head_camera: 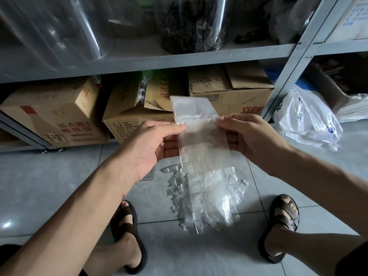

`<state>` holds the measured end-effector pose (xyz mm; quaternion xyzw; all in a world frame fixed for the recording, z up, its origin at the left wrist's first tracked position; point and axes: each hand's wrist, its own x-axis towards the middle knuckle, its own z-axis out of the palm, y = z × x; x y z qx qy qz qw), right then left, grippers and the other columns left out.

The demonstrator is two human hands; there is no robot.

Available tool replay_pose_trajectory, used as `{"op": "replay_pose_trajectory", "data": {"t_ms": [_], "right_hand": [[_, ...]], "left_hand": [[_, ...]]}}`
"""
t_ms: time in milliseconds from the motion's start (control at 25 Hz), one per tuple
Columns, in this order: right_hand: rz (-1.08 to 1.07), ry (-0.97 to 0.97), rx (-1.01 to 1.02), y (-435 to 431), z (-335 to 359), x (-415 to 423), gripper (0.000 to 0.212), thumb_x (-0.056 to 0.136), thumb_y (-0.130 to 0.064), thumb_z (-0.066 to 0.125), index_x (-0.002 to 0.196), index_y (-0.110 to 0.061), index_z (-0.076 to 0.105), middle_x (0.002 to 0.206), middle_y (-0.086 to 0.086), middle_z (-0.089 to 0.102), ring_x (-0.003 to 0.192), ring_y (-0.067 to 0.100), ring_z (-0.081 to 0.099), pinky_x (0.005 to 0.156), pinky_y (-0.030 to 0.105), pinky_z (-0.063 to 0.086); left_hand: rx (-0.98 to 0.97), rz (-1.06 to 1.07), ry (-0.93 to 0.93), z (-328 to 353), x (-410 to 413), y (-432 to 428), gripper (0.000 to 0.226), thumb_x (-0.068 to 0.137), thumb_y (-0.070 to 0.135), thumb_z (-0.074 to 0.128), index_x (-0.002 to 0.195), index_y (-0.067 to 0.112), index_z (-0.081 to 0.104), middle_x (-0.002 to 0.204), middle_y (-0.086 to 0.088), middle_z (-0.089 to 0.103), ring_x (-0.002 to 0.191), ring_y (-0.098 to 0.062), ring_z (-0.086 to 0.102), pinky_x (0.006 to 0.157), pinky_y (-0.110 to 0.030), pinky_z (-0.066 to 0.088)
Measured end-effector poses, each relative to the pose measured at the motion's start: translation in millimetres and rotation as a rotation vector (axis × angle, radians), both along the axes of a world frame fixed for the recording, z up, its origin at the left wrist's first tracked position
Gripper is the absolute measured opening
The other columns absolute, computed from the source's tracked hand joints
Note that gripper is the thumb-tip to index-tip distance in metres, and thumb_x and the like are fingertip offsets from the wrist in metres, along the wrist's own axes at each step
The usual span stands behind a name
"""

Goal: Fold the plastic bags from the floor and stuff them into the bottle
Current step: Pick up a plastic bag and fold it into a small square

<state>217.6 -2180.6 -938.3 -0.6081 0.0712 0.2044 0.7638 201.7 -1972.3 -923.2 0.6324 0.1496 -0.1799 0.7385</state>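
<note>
I hold a small clear plastic bag [199, 134] upright in front of me. My left hand [153, 144] pinches its left edge between thumb and fingers. My right hand [245, 134] pinches its right edge at the same height. The bag's top stands above my hands and its lower part hangs down. On the floor below lies a loose pile of several more clear plastic bags [207, 198] between my feet. No bottle is in view.
A grey metal shelf [159, 58] stands ahead with cardboard boxes [235, 92] under its lowest board. A large white printed plastic bag [306, 120] lies on the tiles at right. My sandalled feet [127, 236] flank the pile.
</note>
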Motion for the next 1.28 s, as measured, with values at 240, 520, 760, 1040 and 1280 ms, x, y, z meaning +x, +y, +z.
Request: {"op": "replay_pose_trajectory", "data": {"t_ms": [240,520,760,1040,1280], "right_hand": [[0.042,-0.027,-0.051,-0.5,2.5,-1.1,0.012,0.09,-0.006,0.064,0.095,0.003,0.069,0.082,0.012,0.075,0.07,0.017,0.073,0.063,0.025,0.059],[0.093,-0.041,-0.041,-4.3,2.9,0.5,0.009,0.089,-0.001,0.061,0.089,-0.004,0.07,0.081,0.014,0.074,0.069,0.02,0.073,0.067,0.03,0.062],[0.077,-0.07,0.01,-6.4,3.8,3.7,0.019,0.09,0.005,0.058,0.08,-0.006,0.069,0.074,0.008,0.072,0.063,0.015,0.069,0.06,0.026,0.06],[0.114,-0.112,-0.005,-10.9,2.3,4.9,0.021,0.094,0.007,0.047,0.083,0.002,0.064,0.067,0.005,0.069,0.057,0.012,0.065,0.053,0.021,0.054],[0.138,-0.176,-0.07,-13.7,-1.1,5.5,0.027,0.095,0.01,0.046,0.08,-0.003,0.065,0.069,0.003,0.067,0.062,0.009,0.064,0.057,0.017,0.052]], "left_hand": [[0.068,-0.005,-0.047,-0.8,-0.9,-1.8,0.018,0.09,0.003,0.064,0.076,0.007,0.075,0.072,-0.008,0.073,0.055,-0.012,0.067,0.046,-0.022,0.055],[0.081,-0.029,-0.052,-0.4,2.5,2.3,0.009,0.087,0.002,0.066,0.083,0.007,0.073,0.069,-0.004,0.072,0.054,-0.007,0.065,0.045,-0.02,0.053],[-0.003,-0.017,-0.071,0.6,2.5,3.7,0.021,0.086,-0.005,0.061,0.081,0.009,0.076,0.074,-0.006,0.076,0.06,-0.009,0.071,0.049,-0.019,0.055],[-0.046,-0.094,-0.1,-1.3,2.2,4.6,0.017,0.087,-0.005,0.054,0.084,0.004,0.068,0.072,-0.004,0.073,0.059,-0.009,0.069,0.05,-0.019,0.055],[0.02,-0.135,-0.124,-4.2,2.8,4.7,0.028,0.094,-0.011,0.045,0.083,0.003,0.067,0.073,0.0,0.072,0.061,-0.006,0.068,0.052,-0.017,0.054]]}}
